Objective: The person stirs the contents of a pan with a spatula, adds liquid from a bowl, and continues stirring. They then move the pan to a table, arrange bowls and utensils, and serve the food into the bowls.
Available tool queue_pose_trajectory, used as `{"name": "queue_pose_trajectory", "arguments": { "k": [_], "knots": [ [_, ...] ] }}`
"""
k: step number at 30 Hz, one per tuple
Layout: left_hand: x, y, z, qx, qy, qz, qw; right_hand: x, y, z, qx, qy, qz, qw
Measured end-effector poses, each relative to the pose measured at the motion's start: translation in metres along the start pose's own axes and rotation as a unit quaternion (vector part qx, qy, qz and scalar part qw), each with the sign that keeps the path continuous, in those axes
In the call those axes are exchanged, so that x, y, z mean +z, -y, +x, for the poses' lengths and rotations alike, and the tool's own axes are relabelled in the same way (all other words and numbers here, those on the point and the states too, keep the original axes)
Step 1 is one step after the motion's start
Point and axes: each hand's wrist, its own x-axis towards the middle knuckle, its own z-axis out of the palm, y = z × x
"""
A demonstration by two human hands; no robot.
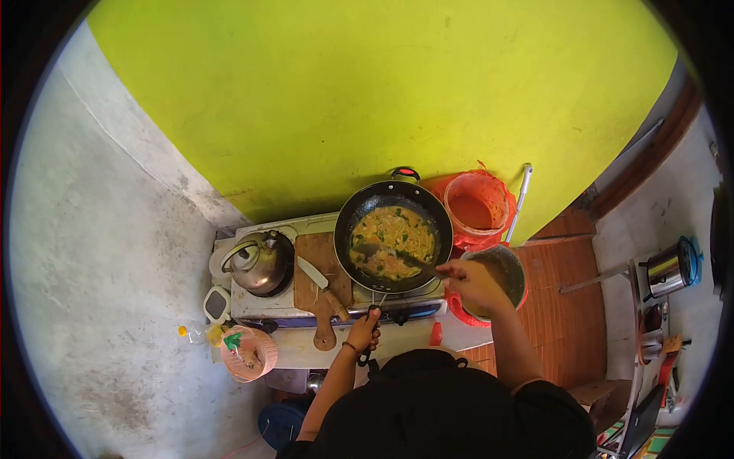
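A black wok (353,214) sits on the right side of the stove (317,226). In it is a yellowish, noodle-like food (397,229) with bits of green leaf. My left hand (365,333) is closed around the wok's long handle (373,314), at the front. From the right, my right hand (466,281) reaches over the rim, closed on a dark spatula (417,263). The blade of the spatula lies in the food and is partly hidden by it.
Left of the wok, a knife (313,274) lies on a wooden cutting board (312,249), beside a metal kettle (264,264). A red-lined bucket (508,200) and a grey pot (505,264) stand at the right. A pink basket (264,354) is at the front left.
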Motion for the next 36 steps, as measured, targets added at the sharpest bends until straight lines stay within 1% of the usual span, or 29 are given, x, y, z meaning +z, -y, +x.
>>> {"name": "queue_pose_trajectory", "arguments": {
  "k": [1,4,7,10,13,17,19,22,25,28,31,34,36],
  "knots": [
    [0.000,0.000,-0.001,0.001,0.001,-0.003,1.000,-0.004,0.000,0.005,0.029,0.003,0.028,0.999],
    [0.001,0.000,-0.001,0.004,0.002,0.003,1.000,0.009,-0.015,0.031,-0.036,-0.108,-0.011,0.993],
    [0.000,0.001,0.001,0.005,0.000,0.010,1.000,0.039,-0.022,0.049,-0.100,-0.208,-0.141,0.963],
    [-0.001,0.003,0.004,0.001,0.002,0.009,1.000,0.072,-0.033,0.059,-0.129,-0.210,-0.174,0.953],
    [0.000,0.001,0.002,0.001,-0.003,0.010,1.000,0.103,-0.038,0.052,-0.138,-0.182,-0.161,0.960],
    [0.001,0.001,0.001,0.008,-0.006,0.017,1.000,0.108,-0.039,0.022,-0.151,-0.130,-0.138,0.970],
    [0.002,0.000,0.000,0.010,-0.007,0.017,1.000,0.096,-0.045,0.006,-0.166,-0.104,-0.103,0.975],
    [0.002,-0.001,-0.001,0.007,-0.006,0.021,1.000,0.059,-0.044,-0.015,-0.128,-0.034,-0.105,0.986],
    [0.002,-0.002,-0.001,0.005,-0.001,0.020,1.000,0.017,-0.023,-0.026,-0.079,0.020,-0.172,0.982],
    [0.001,-0.001,0.000,0.002,0.001,0.016,1.000,-0.011,-0.018,-0.021,-0.085,0.034,-0.159,0.983],
    [0.002,-0.001,-0.002,0.003,-0.001,0.018,1.000,0.001,-0.012,-0.007,-0.079,-0.014,-0.092,0.993],
    [0.002,-0.001,0.000,0.005,-0.004,0.017,1.000,0.040,-0.027,0.018,-0.097,-0.109,-0.050,0.988],
    [0.002,0.000,0.000,0.006,-0.003,0.016,1.000,0.064,-0.034,0.032,-0.104,-0.136,-0.058,0.984]
  ]
}}
